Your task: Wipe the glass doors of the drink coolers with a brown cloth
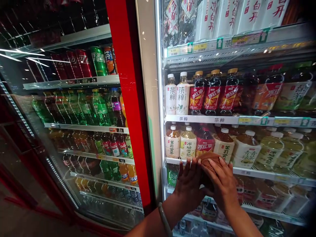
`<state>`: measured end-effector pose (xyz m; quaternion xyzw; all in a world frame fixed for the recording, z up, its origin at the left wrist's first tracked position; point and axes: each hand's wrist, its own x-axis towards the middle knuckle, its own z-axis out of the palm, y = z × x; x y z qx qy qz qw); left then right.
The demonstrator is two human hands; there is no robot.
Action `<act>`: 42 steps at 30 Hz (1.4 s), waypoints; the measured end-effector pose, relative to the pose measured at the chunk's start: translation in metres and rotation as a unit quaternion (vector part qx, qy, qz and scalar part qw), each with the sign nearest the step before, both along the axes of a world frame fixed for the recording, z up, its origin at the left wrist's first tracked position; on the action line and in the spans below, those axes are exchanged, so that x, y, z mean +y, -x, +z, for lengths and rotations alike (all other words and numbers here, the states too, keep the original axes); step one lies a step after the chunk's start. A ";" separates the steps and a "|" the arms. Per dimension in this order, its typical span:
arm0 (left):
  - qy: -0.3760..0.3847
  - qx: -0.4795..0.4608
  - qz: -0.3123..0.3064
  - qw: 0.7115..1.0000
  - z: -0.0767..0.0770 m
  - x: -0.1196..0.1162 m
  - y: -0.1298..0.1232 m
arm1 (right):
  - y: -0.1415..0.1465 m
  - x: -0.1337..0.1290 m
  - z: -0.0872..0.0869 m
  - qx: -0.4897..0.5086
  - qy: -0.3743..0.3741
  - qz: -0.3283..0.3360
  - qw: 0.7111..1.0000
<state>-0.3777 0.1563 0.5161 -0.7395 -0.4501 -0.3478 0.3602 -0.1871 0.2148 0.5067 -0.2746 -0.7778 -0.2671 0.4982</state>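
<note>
A brown, folded, cloth-like thing (209,159) is between my two hands in front of a lit drinks cooler. My left hand (189,184), with a bangle on its wrist, presses against its left side, fingers pointing up. Over its top and right side lie the bent fingers of my right hand (223,181). The thumbs come close together below it, and its underside is dark and mostly hidden. Just behind are a red-labelled iced tea bottle (205,141) and a jasmine tea bottle (224,144), partly covered by my hands and the cloth.
A shelf edge (214,119) with price strips runs above my hands, with red-labelled bottles (213,93) on it. White cartons (227,18) stand higher up. A red frame (129,98) belongs to a second cooler at left, holding cans (98,62) and green bottles (100,107).
</note>
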 end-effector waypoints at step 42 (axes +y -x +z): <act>0.156 0.022 0.111 0.981 -0.083 -0.072 0.143 | 0.181 -0.059 -0.089 0.052 0.024 0.099 0.993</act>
